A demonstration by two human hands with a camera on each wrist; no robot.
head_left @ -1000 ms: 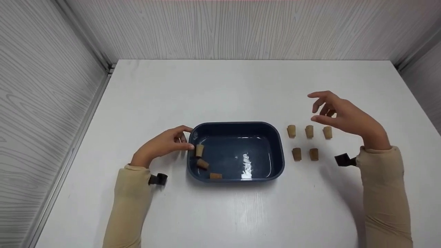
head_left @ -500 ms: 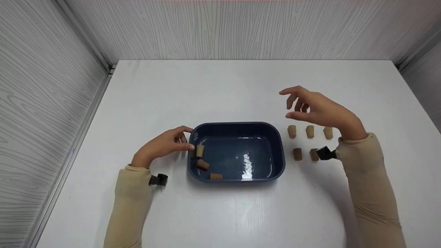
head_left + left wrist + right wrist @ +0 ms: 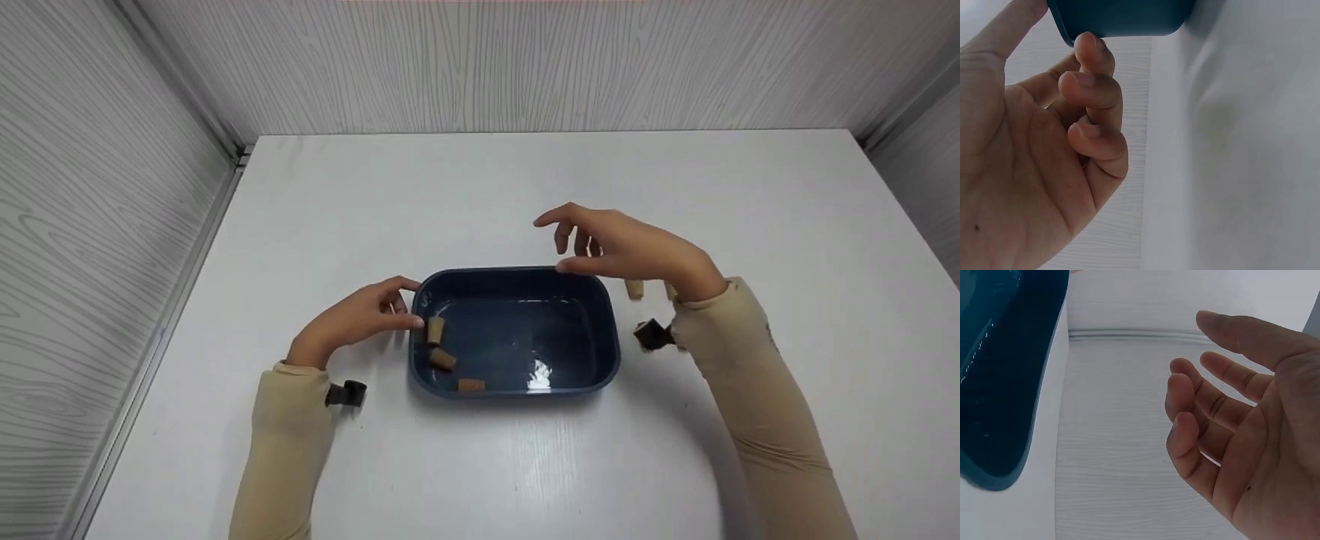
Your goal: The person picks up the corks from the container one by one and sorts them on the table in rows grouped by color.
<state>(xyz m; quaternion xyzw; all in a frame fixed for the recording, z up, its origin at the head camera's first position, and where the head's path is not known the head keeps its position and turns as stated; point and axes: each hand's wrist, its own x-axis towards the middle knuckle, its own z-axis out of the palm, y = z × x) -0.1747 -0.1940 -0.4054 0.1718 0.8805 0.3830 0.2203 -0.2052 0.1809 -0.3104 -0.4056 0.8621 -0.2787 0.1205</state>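
Observation:
A dark blue rectangular tub (image 3: 517,341) stands mid-table in the head view. Three tapered corks lie inside along its left part: a light one (image 3: 435,331), a darker one (image 3: 442,360) and another (image 3: 471,385) by the near wall. My left hand (image 3: 356,313) holds the tub's left end, thumb at the rim and index finger at the far corner; its other fingers curl beside the outer wall in the left wrist view. Over the far right corner hovers my right hand (image 3: 630,244), fingers loosely bent, nothing in its grasp in the right wrist view.
Right of the tub, a light cork (image 3: 634,289) stands on the white table (image 3: 450,465) with a second cork (image 3: 670,290) beside it. The right forearm and wrist camera (image 3: 654,334) cover most of the other corks there. Panels (image 3: 480,67) rise behind and at both sides.
My right hand has swept left from above the corks to the tub's far right corner, and its arm now hides some corks. The left hand and the tub stay in place.

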